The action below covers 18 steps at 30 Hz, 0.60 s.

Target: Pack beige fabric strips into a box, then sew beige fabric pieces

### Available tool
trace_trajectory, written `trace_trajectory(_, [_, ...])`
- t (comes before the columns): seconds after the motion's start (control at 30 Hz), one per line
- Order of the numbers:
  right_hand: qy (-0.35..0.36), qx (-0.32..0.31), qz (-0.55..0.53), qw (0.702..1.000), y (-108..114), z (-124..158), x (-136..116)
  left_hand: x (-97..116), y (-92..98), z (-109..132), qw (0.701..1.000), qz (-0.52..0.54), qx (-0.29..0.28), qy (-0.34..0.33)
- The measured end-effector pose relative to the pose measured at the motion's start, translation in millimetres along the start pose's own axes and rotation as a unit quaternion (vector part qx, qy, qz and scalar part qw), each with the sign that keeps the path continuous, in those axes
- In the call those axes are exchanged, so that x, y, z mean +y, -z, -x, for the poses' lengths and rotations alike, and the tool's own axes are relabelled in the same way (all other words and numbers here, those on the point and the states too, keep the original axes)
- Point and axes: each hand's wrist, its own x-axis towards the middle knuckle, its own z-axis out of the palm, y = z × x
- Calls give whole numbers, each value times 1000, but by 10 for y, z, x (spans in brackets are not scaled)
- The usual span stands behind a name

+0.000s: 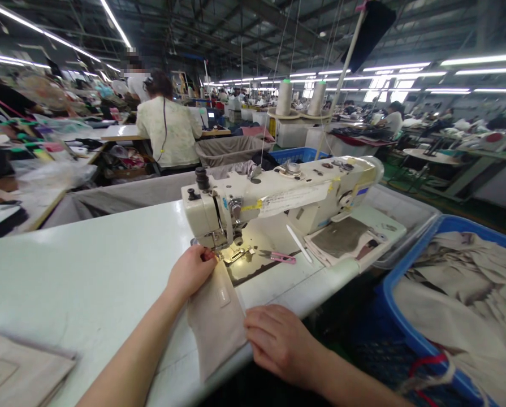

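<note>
A beige fabric piece (216, 333) lies on the pale table and hangs a little over its front edge, with a small light patch on it. Its far end reaches the needle area of the white sewing machine (278, 195). My left hand (193, 270) is closed at the fabric's far left corner, beside the presser foot; its fingertips are partly hidden. At the fabric's right edge, my right hand (273, 342) pinches the cloth near the table's front edge. Pink-handled thread snips (278, 257) and a white pen-like tool (298, 243) rest right of the needle.
Folded beige pieces (13, 370) lie at the table's left front; more fabric (341, 237) is stacked under the machine's right end. A blue basket (390, 282) of beige cloth stands at the right. Beyond the table sits a person (170, 130).
</note>
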Motion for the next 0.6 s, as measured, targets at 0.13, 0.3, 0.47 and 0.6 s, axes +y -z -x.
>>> trace_trajectory(0.13, [-3, 3, -9, 1000, 0, -11, 10, 4, -1, -2, 1000, 4, -1, 5])
trace_trajectory(0.3, [-4, 14, -13, 1000, 25, -39, 3, 28, 7, -4, 1000, 4, -7, 15])
trace_trajectory(0.47, [-3, 16, -22, 1000, 44, -62, 7, 20, 0, -16, 1000, -1, -4, 21])
trace_trajectory(0.6, [7, 13, -39, 999, 55, -85, 33, 3, -2, -27, 1000, -5, -8, 19])
